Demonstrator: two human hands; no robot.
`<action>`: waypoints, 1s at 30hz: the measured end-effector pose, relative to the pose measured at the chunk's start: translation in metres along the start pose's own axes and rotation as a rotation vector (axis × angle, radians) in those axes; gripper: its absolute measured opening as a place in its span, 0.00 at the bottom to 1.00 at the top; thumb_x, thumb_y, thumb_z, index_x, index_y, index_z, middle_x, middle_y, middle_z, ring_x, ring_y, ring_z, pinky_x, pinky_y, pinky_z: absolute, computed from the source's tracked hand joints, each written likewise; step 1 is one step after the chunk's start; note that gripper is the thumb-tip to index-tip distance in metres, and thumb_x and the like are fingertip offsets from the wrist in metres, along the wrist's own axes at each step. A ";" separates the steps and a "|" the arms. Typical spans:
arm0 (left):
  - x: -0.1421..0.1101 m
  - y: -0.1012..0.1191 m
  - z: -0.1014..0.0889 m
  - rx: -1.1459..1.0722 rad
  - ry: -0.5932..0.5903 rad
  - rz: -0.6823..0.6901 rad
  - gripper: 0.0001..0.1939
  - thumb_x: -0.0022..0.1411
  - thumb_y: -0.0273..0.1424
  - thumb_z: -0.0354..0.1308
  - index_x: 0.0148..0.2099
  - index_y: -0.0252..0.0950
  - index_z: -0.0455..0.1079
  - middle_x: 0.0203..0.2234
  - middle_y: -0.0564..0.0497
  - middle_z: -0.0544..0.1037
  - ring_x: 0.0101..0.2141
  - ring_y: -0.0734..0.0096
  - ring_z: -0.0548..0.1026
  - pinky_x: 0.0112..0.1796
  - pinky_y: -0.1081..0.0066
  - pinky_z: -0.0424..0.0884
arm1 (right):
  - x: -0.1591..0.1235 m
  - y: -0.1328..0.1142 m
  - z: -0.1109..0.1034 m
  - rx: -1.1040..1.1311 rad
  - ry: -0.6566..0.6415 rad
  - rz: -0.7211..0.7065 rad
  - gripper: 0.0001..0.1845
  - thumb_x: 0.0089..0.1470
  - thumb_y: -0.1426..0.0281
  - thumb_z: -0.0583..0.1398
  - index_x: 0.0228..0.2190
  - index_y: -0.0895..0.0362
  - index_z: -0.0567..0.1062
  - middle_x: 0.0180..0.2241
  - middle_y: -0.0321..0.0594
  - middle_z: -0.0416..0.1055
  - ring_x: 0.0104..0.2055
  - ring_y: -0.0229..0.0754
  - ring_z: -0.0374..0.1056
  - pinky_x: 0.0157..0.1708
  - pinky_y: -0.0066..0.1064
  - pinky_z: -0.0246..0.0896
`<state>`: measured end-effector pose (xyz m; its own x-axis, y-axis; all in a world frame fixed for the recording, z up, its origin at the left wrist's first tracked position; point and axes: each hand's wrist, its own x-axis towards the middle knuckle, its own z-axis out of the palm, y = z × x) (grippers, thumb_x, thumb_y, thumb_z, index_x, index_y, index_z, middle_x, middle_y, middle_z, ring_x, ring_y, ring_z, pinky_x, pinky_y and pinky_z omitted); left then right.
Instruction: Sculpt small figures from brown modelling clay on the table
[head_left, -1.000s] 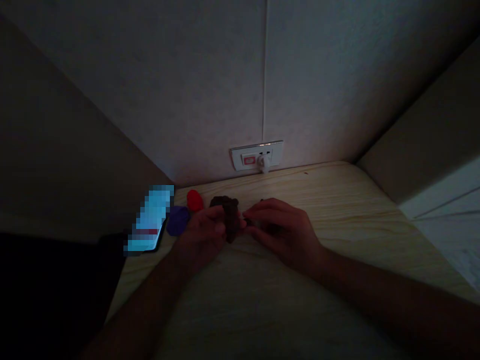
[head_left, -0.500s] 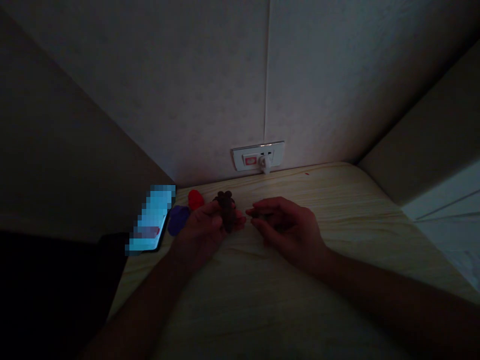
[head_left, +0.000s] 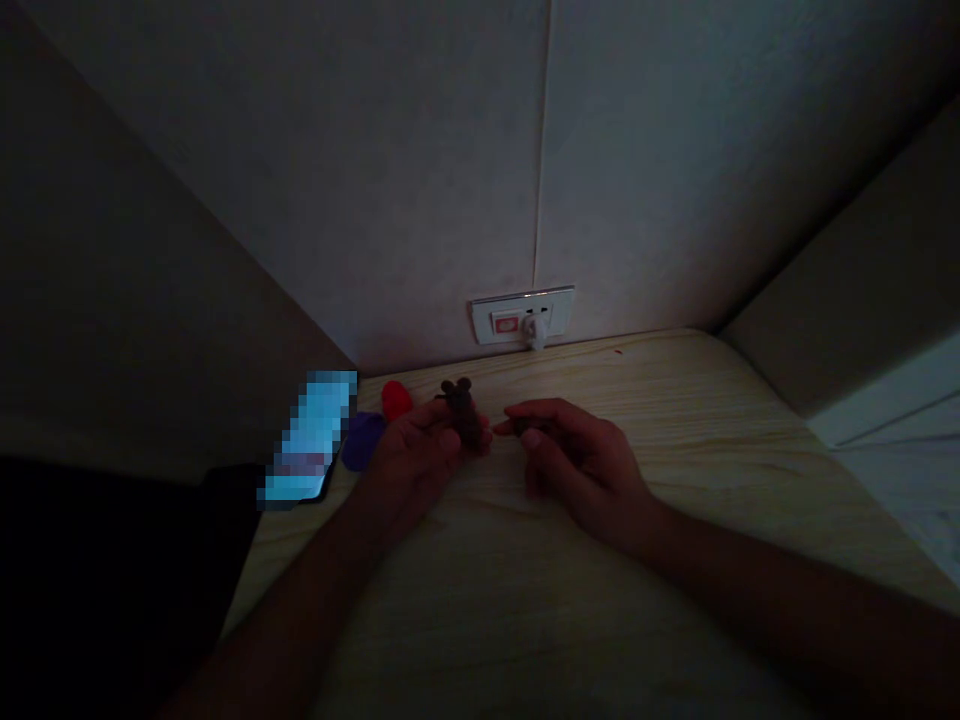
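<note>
A small dark brown figure with two round knobs at its top, like modelling clay, is held in the fingers of my left hand. My right hand is just to the right, apart from the figure. Its thumb and fingers are curled together, and a dark bit seems to lie between them, too dim to name. Behind my left hand lie a red lump and a purple-blue lump, partly covered by that hand.
A phone with a lit, blurred screen leans at the left edge of the pale wooden table. On the wall behind is a socket plate with a white plug in it. The light is dim.
My left hand has turned the brown figure, so its two knobs now stand out more plainly. My right thumb has drawn back along the fingers. The view has shifted slightly.
</note>
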<state>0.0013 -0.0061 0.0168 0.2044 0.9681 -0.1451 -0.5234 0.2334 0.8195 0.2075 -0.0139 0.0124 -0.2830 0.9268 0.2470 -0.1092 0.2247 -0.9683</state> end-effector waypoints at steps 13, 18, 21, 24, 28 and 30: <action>0.002 -0.001 0.003 -0.005 0.124 0.051 0.19 0.43 0.23 0.78 0.40 0.34 0.80 0.38 0.48 0.84 0.40 0.65 0.82 0.46 0.63 0.80 | 0.001 -0.001 0.000 -0.040 0.080 -0.033 0.09 0.57 0.71 0.66 0.41 0.54 0.79 0.29 0.37 0.75 0.21 0.33 0.69 0.18 0.22 0.65; 0.002 -0.002 0.005 -0.009 0.129 0.076 0.18 0.40 0.23 0.79 0.36 0.35 0.80 0.34 0.51 0.84 0.38 0.68 0.82 0.44 0.67 0.80 | 0.002 0.002 0.001 0.016 0.079 0.044 0.10 0.59 0.67 0.66 0.43 0.54 0.77 0.30 0.38 0.78 0.19 0.33 0.69 0.16 0.22 0.64; 0.003 -0.003 0.007 -0.024 0.125 0.089 0.19 0.37 0.25 0.81 0.34 0.34 0.80 0.32 0.52 0.83 0.35 0.70 0.82 0.38 0.73 0.80 | 0.000 0.002 0.004 0.085 0.065 0.073 0.12 0.61 0.64 0.64 0.45 0.54 0.73 0.37 0.42 0.80 0.19 0.32 0.70 0.17 0.23 0.67; 0.003 -0.003 0.008 -0.025 0.111 0.090 0.20 0.37 0.27 0.82 0.34 0.34 0.80 0.31 0.52 0.83 0.33 0.71 0.82 0.36 0.74 0.80 | -0.002 0.002 0.006 0.153 0.056 0.126 0.12 0.61 0.62 0.65 0.41 0.53 0.69 0.39 0.42 0.81 0.19 0.32 0.70 0.17 0.24 0.67; 0.003 -0.005 0.007 -0.034 0.116 0.088 0.21 0.38 0.30 0.82 0.35 0.35 0.79 0.31 0.53 0.84 0.32 0.72 0.82 0.35 0.75 0.81 | -0.003 0.000 0.006 0.071 0.009 0.103 0.08 0.62 0.63 0.64 0.39 0.54 0.74 0.26 0.36 0.77 0.19 0.34 0.70 0.17 0.23 0.65; 0.002 -0.005 0.008 -0.030 0.123 0.078 0.22 0.38 0.33 0.82 0.35 0.35 0.79 0.31 0.53 0.84 0.31 0.73 0.82 0.35 0.75 0.80 | -0.002 -0.001 0.005 0.002 0.013 0.048 0.07 0.62 0.65 0.65 0.38 0.55 0.77 0.22 0.33 0.73 0.19 0.34 0.69 0.17 0.23 0.64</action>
<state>0.0109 -0.0061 0.0167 0.0600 0.9868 -0.1504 -0.5587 0.1580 0.8142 0.2036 -0.0177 0.0129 -0.2759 0.9402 0.1998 -0.0978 0.1794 -0.9789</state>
